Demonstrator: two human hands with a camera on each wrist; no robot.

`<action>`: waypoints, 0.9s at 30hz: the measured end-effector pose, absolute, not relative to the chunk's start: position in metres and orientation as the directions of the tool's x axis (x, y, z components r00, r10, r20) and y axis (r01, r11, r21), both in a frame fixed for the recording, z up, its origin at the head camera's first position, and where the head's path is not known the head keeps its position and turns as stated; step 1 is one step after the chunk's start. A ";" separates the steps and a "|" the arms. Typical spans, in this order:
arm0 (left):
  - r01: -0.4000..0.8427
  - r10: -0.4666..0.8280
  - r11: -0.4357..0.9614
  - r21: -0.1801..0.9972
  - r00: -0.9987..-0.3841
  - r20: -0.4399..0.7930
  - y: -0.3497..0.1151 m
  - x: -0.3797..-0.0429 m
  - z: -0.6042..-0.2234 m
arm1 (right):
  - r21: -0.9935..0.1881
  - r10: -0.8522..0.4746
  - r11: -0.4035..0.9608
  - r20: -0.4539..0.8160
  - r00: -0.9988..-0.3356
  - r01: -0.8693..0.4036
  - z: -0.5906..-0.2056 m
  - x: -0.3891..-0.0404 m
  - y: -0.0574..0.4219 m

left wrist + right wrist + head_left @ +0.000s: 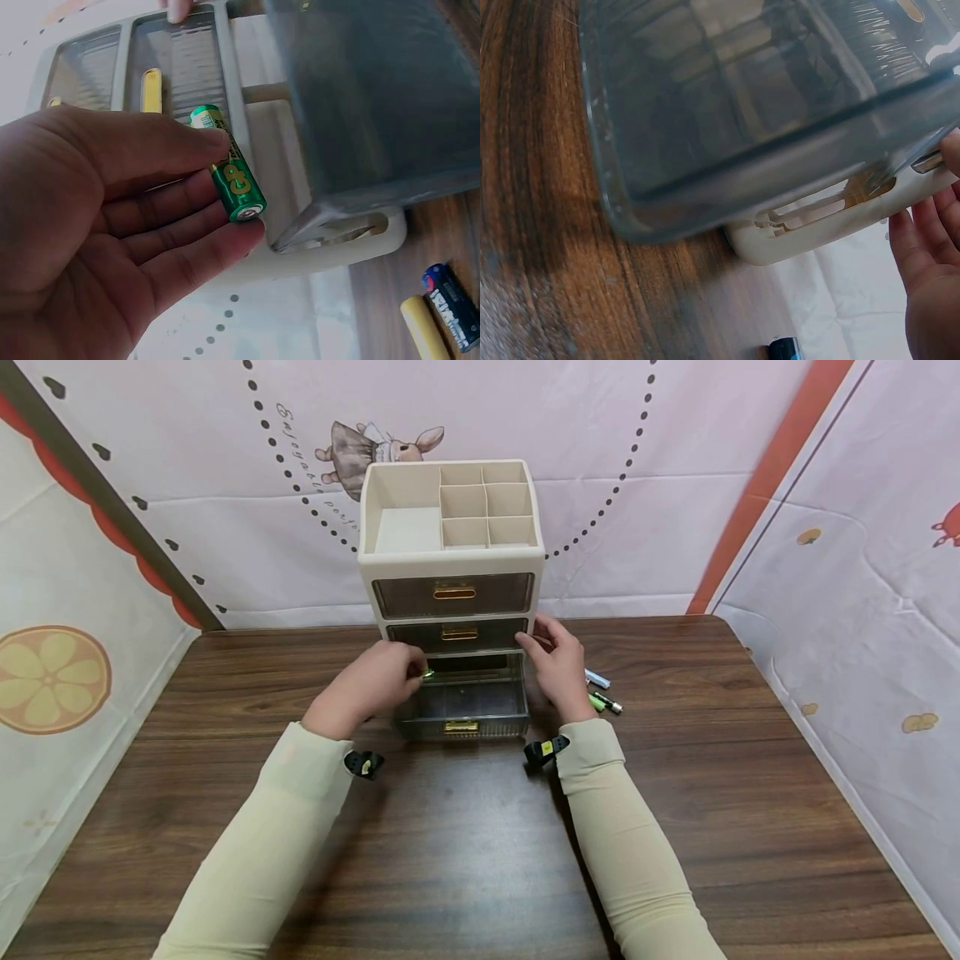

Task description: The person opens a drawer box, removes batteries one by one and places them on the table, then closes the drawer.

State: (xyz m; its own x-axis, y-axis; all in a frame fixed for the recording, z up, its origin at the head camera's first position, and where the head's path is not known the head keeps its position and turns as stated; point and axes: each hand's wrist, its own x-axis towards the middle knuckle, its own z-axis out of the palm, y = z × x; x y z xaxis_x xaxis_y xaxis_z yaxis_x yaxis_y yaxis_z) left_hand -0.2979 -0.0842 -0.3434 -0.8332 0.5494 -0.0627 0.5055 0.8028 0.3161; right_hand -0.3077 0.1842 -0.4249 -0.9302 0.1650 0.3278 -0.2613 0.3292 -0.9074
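A cream drawer organizer [452,560] stands at the back of the table, its clear bottom drawer [491,727] pulled out. My left hand [375,681] hovers over that drawer's left side. Between thumb and fingers it pinches a green GP battery [234,172], best seen in the left wrist view. My right hand [561,668] holds the organizer's right front edge, with the thumb on the front by the dark middle drawer [420,637] and the other fingers along the side wall. The top drawer [405,597] and middle drawer are closed.
Several small cylinders [597,678] lie right of the organizer. The left wrist view has a dark battery [450,306] and a yellow one [424,330] on the table [735,760]. Divided compartments [463,497] top the organizer; a printed cloth [622,577] hangs behind.
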 end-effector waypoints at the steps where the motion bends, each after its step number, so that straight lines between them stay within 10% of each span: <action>1: 0.500 0.544 0.806 0.317 -0.837 -0.065 -0.085 -0.298 -0.342 | -0.907 0.164 0.330 0.328 -0.930 -0.262 -0.425 -0.308 0.184; 27: 0.363 0.408 0.851 0.380 -0.912 -0.043 -0.139 -0.292 -0.345 | -0.907 0.164 0.331 0.326 -0.931 -0.260 -0.423 -0.306 0.183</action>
State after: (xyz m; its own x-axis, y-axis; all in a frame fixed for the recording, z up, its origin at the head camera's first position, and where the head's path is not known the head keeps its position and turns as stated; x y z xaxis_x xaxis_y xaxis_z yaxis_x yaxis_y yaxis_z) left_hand -0.2918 -0.1389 -0.3454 -0.9120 0.4080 -0.0432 0.3626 0.8509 0.3801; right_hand -0.3062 0.1826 -0.4225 -0.9309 0.1644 0.3262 -0.2595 0.3307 -0.9074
